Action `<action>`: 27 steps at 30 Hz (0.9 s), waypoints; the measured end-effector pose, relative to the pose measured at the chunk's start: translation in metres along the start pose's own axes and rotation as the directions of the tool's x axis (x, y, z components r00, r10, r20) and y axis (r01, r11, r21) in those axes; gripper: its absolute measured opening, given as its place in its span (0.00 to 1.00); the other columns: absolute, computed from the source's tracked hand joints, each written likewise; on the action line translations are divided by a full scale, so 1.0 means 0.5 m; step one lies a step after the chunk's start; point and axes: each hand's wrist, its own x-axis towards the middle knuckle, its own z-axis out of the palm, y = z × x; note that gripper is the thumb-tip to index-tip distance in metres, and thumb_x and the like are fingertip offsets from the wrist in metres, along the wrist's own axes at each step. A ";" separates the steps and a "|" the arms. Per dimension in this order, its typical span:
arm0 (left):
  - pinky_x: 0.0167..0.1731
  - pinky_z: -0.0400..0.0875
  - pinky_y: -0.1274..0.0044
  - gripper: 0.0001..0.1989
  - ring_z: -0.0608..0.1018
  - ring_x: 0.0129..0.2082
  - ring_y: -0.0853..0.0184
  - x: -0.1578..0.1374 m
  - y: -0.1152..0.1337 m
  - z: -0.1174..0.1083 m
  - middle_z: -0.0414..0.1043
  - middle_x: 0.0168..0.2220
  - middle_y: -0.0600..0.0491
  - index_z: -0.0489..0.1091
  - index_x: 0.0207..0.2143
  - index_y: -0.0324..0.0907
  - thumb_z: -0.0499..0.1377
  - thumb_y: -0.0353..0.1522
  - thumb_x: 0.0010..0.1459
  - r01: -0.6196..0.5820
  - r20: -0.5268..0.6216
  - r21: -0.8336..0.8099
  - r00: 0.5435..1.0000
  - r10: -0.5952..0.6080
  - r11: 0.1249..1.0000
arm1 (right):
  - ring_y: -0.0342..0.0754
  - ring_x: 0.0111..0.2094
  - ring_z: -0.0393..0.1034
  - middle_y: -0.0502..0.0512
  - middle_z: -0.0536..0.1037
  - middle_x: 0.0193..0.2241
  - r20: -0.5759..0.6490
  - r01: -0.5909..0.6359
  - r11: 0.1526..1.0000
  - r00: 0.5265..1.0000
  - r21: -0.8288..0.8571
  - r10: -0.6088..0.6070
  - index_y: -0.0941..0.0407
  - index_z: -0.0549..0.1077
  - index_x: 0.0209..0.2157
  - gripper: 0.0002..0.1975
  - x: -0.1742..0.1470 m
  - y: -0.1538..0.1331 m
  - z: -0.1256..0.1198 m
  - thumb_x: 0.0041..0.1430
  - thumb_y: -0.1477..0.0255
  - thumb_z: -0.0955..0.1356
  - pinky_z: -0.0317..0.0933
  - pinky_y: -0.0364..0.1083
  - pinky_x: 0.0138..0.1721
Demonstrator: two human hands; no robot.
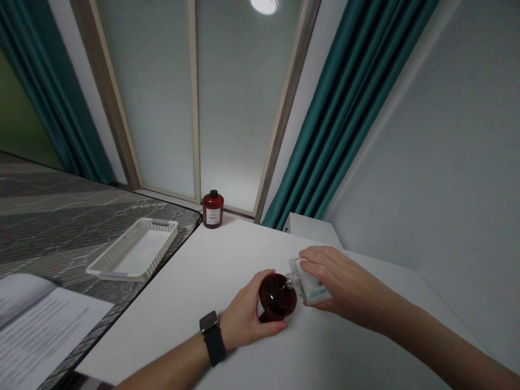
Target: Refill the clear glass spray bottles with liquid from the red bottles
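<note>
Above the white table, my left hand (249, 314) is closed around a dark red-brown bottle (278, 298) with a pale label at its side. A clear bottle (311, 285) with a whitish label is gripped in my right hand (325, 271). The clear bottle is tilted, its neck pointing left at the mouth of the dark bottle. The two necks meet or nearly touch; I cannot tell which. Whether liquid passes between them does not show. A black watch (212, 335) is on my left wrist.
A second red-brown bottle (213, 210) with a black cap stands at the far corner of the white table (170, 322). On the grey patterned surface to the left lie a white plastic basket (134, 250) and an open book (37, 329). A white cabinet (312, 228) stands behind.
</note>
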 end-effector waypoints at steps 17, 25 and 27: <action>0.58 0.64 0.58 0.42 0.70 0.57 0.50 -0.001 -0.001 0.000 0.64 0.58 0.40 0.53 0.61 0.41 0.69 0.36 0.47 -0.010 -0.001 0.011 1.000 0.010 1.000 | 0.62 0.55 0.68 0.65 0.75 0.52 -0.011 0.041 0.999 0.999 -0.001 -0.041 0.58 0.65 0.54 0.31 0.000 0.005 -0.005 0.48 0.74 0.77 0.67 0.61 0.52; 0.58 0.64 0.58 0.41 0.71 0.56 0.50 0.001 -0.001 0.001 0.64 0.58 0.40 0.53 0.60 0.41 0.68 0.36 0.47 -0.026 -0.002 -0.005 1.000 0.026 1.000 | 0.63 0.55 0.68 0.66 0.75 0.52 -0.011 0.066 0.998 0.998 -0.023 -0.066 0.59 0.66 0.53 0.33 0.004 0.006 -0.012 0.47 0.73 0.78 0.68 0.61 0.52; 0.58 0.64 0.58 0.41 0.71 0.56 0.50 0.001 -0.001 0.002 0.64 0.58 0.40 0.53 0.60 0.40 0.68 0.36 0.47 -0.023 -0.004 -0.008 1.000 0.023 1.000 | 0.62 0.56 0.68 0.66 0.75 0.52 -0.010 0.066 0.998 0.998 -0.019 -0.066 0.59 0.66 0.54 0.32 0.004 0.006 -0.013 0.48 0.73 0.77 0.68 0.61 0.52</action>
